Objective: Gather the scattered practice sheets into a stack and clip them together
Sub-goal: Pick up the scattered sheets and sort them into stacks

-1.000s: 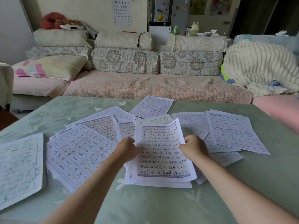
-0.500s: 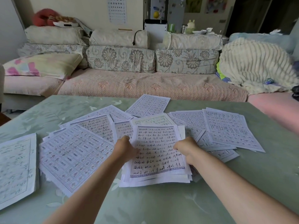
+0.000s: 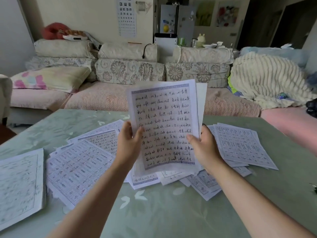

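A small stack of practice sheets stands upright above the table, its front page covered in handwriting inside a blue border. My left hand grips its left edge, thumb on the front. My right hand grips its right edge the same way. More printed sheets lie scattered on the table: a pile at the left, a thicker bundle at the far left edge, and overlapping sheets at the right. A few loose sheets lie under the held stack.
The green floral table spreads under the papers. A sofa with cushions and a cream blanket stands just beyond its far edge. A small dark object sits at the table's right edge.
Both hands have lifted the handwritten stack off the table and tipped it upright. The sheets underneath are now uncovered.
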